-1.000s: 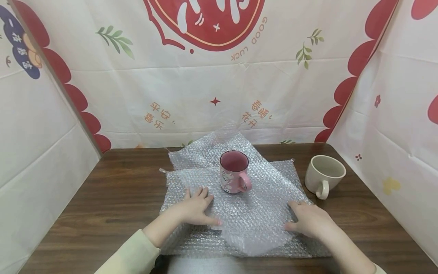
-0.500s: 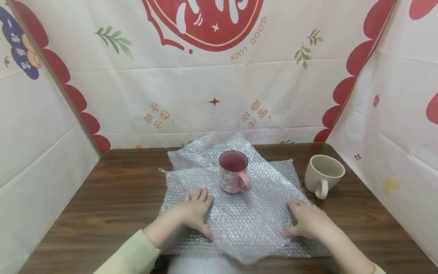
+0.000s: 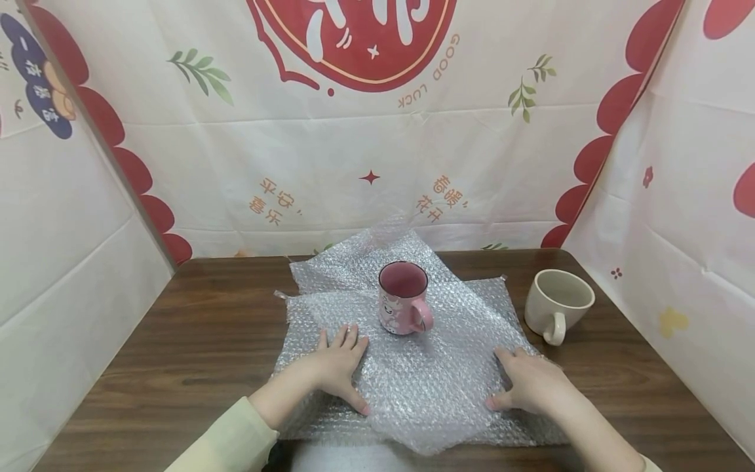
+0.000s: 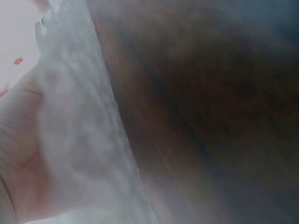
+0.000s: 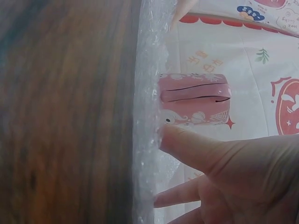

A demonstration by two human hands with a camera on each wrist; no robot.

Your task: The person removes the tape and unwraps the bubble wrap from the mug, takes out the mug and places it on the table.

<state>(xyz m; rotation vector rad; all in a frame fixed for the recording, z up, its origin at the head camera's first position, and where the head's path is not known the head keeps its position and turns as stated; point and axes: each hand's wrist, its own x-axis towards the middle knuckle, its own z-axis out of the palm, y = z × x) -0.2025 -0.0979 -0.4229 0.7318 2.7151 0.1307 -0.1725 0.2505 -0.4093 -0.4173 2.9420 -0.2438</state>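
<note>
A pink mug (image 3: pixel 396 314) with white drawings and a dark rim stands upright on layered bubble wrap (image 3: pixel 436 367), its handle turned toward the right front. Left of the mug, my left hand (image 3: pixel 337 368) lies on the wrap with fingers spread. My right hand (image 3: pixel 531 380) rests at the wrap's right side, fingers extended and thumb apart. Neither hand touches the mug. The right wrist view shows the mug (image 5: pixel 194 112) beyond my right thumb. In the left wrist view, blurred wrap (image 4: pixel 84 116) covers much of my left hand (image 4: pixel 21 154).
A cream mug (image 3: pixel 554 305) stands on the brown wooden table (image 3: pixel 194 341) to the right of the wrap, its handle facing front. A printed white cloth (image 3: pixel 330 151) hangs behind the table, with more cloth along both sides.
Compared with a second ago, my left thumb has drawn back toward the table's front edge. The wrap's front corner has slid slightly nearer that edge. Both mugs stay in place.
</note>
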